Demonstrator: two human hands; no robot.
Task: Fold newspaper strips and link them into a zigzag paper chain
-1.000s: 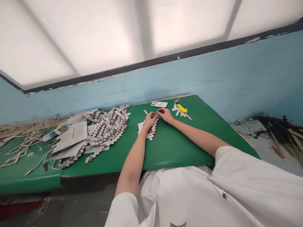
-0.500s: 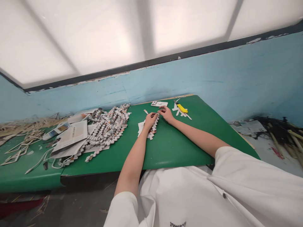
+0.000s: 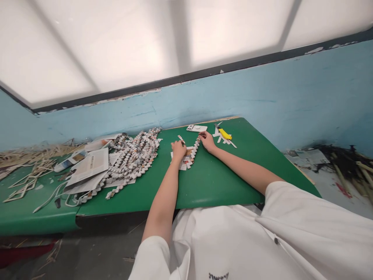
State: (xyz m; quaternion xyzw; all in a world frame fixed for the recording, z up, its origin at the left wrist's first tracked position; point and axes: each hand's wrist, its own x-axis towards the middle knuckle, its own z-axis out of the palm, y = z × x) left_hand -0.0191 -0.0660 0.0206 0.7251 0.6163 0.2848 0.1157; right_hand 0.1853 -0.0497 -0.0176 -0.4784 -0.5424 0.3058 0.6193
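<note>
A zigzag chain of folded paper pieces point(image 3: 193, 153) lies on the green tabletop between my hands. My right hand point(image 3: 207, 142) pinches the far end of this chain with thumb and fingertips. Left of the chain, my left hand point(image 3: 178, 150) rests over loose paper pieces point(image 3: 183, 165) with its fingers curled down. What those fingers hold, if anything, is hidden. Just beyond them a narrow paper strip point(image 3: 181, 138) sticks out. A white phone point(image 3: 197, 128) lies behind my hands. To the right, a yellow utility knife point(image 3: 225, 134) rests on white paper scraps point(image 3: 220, 139).
A large heap of folded paper chains point(image 3: 140, 151) covers the table's left part. Beside it are a printed paper packet point(image 3: 92, 165), a white cable point(image 3: 48, 202) and thin wooden sticks point(image 3: 32, 175). The blue wall point(image 3: 256, 93) borders the table's back.
My left hand has moved left, off the chain and onto the loose paper pieces, uncovering more of the chain. My right hand stays at its far end, shifted slightly right.
</note>
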